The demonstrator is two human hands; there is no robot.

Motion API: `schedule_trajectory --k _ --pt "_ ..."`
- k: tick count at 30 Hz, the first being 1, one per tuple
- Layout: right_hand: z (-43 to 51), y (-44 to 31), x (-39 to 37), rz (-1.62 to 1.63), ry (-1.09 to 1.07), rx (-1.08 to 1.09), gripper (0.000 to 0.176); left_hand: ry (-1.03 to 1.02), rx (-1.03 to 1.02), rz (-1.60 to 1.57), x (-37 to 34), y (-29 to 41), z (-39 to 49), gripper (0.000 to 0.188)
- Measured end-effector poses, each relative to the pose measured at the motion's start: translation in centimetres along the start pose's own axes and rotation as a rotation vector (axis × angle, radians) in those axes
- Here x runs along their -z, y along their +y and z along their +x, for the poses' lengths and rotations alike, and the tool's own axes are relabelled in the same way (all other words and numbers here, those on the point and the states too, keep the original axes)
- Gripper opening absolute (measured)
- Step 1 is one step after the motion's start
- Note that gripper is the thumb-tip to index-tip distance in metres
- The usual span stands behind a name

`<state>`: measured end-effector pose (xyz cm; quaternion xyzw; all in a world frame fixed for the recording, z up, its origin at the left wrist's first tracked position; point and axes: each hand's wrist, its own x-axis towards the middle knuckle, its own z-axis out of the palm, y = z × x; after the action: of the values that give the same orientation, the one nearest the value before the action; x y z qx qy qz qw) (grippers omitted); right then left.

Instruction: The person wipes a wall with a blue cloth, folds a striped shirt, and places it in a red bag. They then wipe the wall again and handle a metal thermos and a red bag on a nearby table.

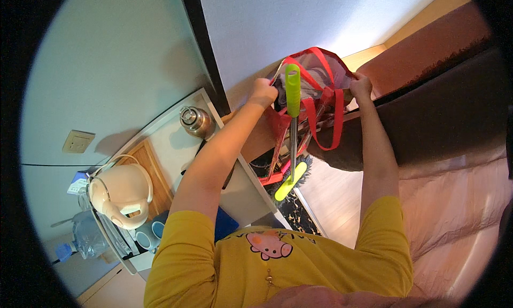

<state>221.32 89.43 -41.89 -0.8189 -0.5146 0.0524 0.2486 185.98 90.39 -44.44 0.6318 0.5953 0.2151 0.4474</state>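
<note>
A bag with red straps [338,121] is stretched between my two hands, its mouth facing up. My left hand [264,92] grips the left side of its rim, and my right hand [361,86] holds the opposite side. Striped grey fabric [314,83] shows inside. In front of the bag a broom's green handle [293,95] and metal pole stand nearly upright, touched by neither hand. Its lime-green head [291,181] with dark bristles is at the floor. A red brush-like piece [271,178] sits beside it, partly hidden.
To the left, a white-topped cabinet [248,196] carries a steel flask [197,122], a cream electric kettle [124,187], a wooden board [154,169] and blue mugs [146,239]. A large water bottle [89,234] is beyond. Brown upholstered furniture [441,103] stands at right, near pinkish bedding [461,224].
</note>
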Motion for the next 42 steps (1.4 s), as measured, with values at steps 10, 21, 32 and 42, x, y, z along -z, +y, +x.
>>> schedule_trajectory --k 10,21,32,42 --pt "1.4 0.9 -1.9 0.636 -0.139 -0.295 0.053 0.319 -0.127 -0.024 0.3 -0.2 -3.2 0.043" --pt "-15.3 -6.2 3.9 1.07 0.215 0.02 0.019 0.08 -0.312 -0.407 9.1 -3.3 -17.8 0.029" --pt "-26.3 -22.3 1.7 0.511 -0.582 0.805 0.041 0.03 -0.035 0.118 10.2 -9.1 -35.1 0.026" --pt "-26.7 -35.7 -5.5 0.029 -0.492 1.026 0.054 0.152 0.085 0.184 8.5 -13.4 -44.8 0.034"
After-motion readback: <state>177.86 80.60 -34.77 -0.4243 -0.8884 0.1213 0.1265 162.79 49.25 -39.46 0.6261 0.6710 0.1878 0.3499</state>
